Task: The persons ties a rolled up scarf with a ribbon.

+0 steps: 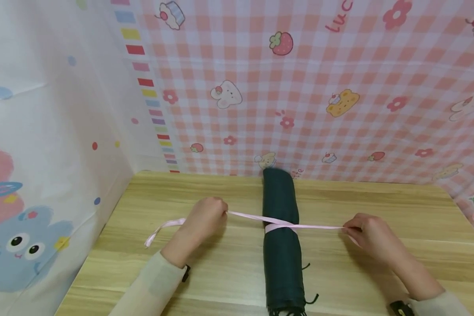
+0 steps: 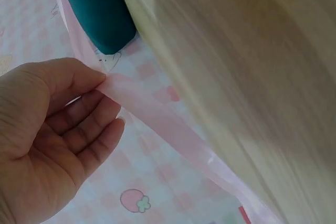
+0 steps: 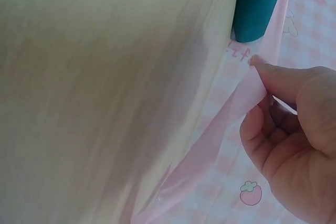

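A dark green rolled cloth (image 1: 283, 267) with a fringed near end lies lengthwise on the table. Around its middle runs a pink ribbon (image 1: 278, 226), whose two lengths cross on top and stretch out to either side. My left hand (image 1: 199, 226) pinches one length between thumb and fingertips, left of the roll; its loose tail trails further left. On the other side, my right hand (image 1: 373, 235) pinches the opposite length, and the ribbon (image 3: 210, 145) hangs on below those fingers. In the left wrist view, the ribbon (image 2: 168, 129) passes under the thumb tip.
The wooden table (image 1: 221, 272) reaches back to a pink checked cloth backdrop (image 1: 253, 70), close to the roll's far end. A white printed cloth (image 1: 55, 131) hangs along the left side. Thin dark strands (image 1: 313, 300) stick out from the roll's right side.
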A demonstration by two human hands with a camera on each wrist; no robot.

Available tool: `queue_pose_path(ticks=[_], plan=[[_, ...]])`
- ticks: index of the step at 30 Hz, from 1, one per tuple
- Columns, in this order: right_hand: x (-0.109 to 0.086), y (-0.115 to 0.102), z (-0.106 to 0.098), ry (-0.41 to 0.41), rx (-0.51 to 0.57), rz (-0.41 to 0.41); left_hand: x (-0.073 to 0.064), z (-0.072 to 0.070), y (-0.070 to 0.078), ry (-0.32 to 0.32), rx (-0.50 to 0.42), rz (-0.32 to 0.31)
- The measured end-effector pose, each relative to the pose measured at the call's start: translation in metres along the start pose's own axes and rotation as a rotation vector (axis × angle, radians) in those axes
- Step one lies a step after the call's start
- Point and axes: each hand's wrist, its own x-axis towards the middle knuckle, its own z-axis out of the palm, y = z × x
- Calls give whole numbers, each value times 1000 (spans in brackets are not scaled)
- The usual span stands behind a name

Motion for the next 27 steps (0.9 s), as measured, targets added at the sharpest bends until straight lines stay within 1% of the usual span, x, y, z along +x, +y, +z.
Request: queue_pose_path(ticks=[7, 11, 15, 19, 22, 24, 27], plan=[[2, -2, -1, 18, 17, 55, -1, 3, 1, 68, -110, -65], [3, -5, -2, 4, 33, 138, 0, 4, 2, 106, -151, -75], [6, -8, -3, -12, 46, 222, 0, 4, 4, 147, -207, -103], [8, -11, -2, -9, 58, 280, 1, 4, 7, 209, -240, -121], [10, -11, -2, 20, 70, 305, 2, 5, 8, 254, -238, -136], [12, -12, -2, 50, 78, 311, 2, 5, 9, 268, -258, -143], [15, -13, -2, 95, 94, 310, 3, 5, 10, 248, -318, -159]])
